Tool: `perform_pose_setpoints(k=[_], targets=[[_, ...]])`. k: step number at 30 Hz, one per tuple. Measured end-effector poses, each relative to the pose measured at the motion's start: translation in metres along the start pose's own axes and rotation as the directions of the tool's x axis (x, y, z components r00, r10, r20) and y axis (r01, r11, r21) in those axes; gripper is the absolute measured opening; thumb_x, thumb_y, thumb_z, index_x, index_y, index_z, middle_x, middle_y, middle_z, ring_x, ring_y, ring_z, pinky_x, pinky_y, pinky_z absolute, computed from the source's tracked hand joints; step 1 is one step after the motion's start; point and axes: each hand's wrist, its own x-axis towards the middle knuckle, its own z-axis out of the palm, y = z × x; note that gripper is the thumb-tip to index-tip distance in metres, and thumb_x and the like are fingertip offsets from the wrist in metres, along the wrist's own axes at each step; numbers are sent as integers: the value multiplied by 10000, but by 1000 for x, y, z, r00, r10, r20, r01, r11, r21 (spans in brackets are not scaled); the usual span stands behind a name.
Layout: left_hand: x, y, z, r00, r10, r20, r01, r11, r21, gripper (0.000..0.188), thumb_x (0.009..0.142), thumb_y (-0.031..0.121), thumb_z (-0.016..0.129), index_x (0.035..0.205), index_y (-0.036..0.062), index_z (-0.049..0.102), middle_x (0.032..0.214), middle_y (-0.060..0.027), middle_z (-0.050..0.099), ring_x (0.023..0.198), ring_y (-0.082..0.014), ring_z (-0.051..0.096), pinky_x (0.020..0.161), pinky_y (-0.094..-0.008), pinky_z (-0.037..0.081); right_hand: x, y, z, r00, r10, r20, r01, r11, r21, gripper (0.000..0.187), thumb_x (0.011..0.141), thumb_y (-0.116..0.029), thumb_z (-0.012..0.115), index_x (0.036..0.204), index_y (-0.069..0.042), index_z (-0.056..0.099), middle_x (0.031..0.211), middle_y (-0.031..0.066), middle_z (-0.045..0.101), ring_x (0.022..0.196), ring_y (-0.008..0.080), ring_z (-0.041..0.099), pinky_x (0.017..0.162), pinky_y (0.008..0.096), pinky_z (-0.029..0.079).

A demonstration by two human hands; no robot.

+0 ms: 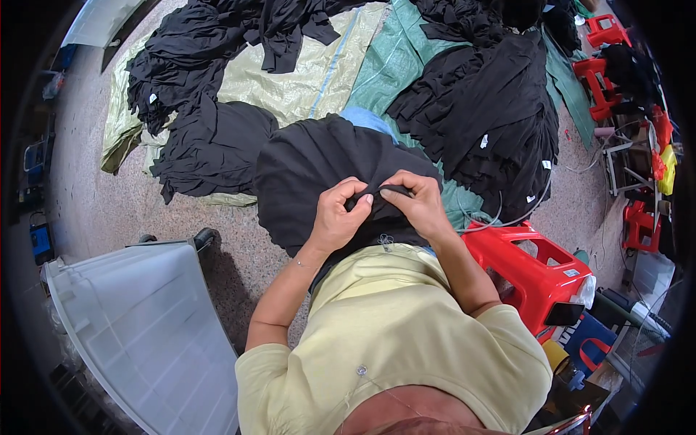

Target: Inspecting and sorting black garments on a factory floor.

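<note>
Black cloth (304,163) is spread over my lap, its folds fanning out toward my knees. Both hands pinch a gathered edge of it in front of my belly. My left hand (339,214) is closed on the cloth, with the thumb pressed on top. Close beside it, my right hand (419,203) is closed on the same edge, thumb and forefinger together on a rolled fold. The fingertips are nearly touching. A small tangle of pale thread (386,241) lies at the waist of my yellow shirt.
Black garments lie in heaps at the left (217,138) and right (493,116), on a beige woven sheet (290,94) and a green sheet (388,65). A red stool (525,264) stands at my right, a phone (564,314) near it. A white plastic bin (145,326) is at my left.
</note>
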Motion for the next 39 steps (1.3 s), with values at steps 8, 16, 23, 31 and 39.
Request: perform_pose_setpoints(k=[8, 16, 23, 31, 39], targets=[[0, -4, 1, 949, -316, 3, 292, 874, -389, 66, 884, 32, 684, 838, -14, 672, 750, 90, 582, 670, 14, 451, 592, -172, 378, -1, 12, 5, 973, 227, 40, -230, 944, 235, 76, 908, -78, 700, 886, -7, 688, 757, -63, 600, 670, -9, 468, 573, 174, 347], [8, -3, -2, 934, -357, -17, 290, 786, -546, 57, 885, 25, 712, 834, 0, 719, 770, 46, 655, 685, -1, 534, 619, -178, 439, 0, -9, 10, 993, 86, 86, -95, 989, 116, 344, 842, -46, 719, 1167, -15, 608, 877, 23, 626, 786, 110, 580, 716, 258, 464], [10, 36, -43, 918, 378, 122, -395, 828, 398, 1263, 523, 556, 893, 1534, 106, 285, 1504, -128, 416, 1473, -368, 280, 1171, -633, 72, -25, -116, -53, 902, -399, 162, 430, 821, -376, 230, 726, -58, 710, 945, -5, 663, 805, 118, 657, 826, 217, 683, 741, 323, 518], [-5, 48, -50, 824, 171, 541, -421, 823, 381, 570, 682, 279, 792, 1190, 105, 599, 1002, -123, 666, 924, -344, 611, 910, -457, 471, 16, -163, -94, 868, -462, -183, 420, 878, -228, 284, 789, -89, 692, 1059, -24, 631, 857, 93, 654, 840, 187, 653, 756, 312, 508], [62, 96, -201, 952, 134, 276, -302, 563, 769, 361, 647, 12, 675, 980, 151, 690, 910, -113, 684, 884, -333, 662, 784, -448, 522, 151, -225, -39, 792, -599, -120, 601, 799, -18, 338, 852, -121, 675, 1172, -43, 599, 909, 67, 651, 854, 157, 623, 771, 301, 498]])
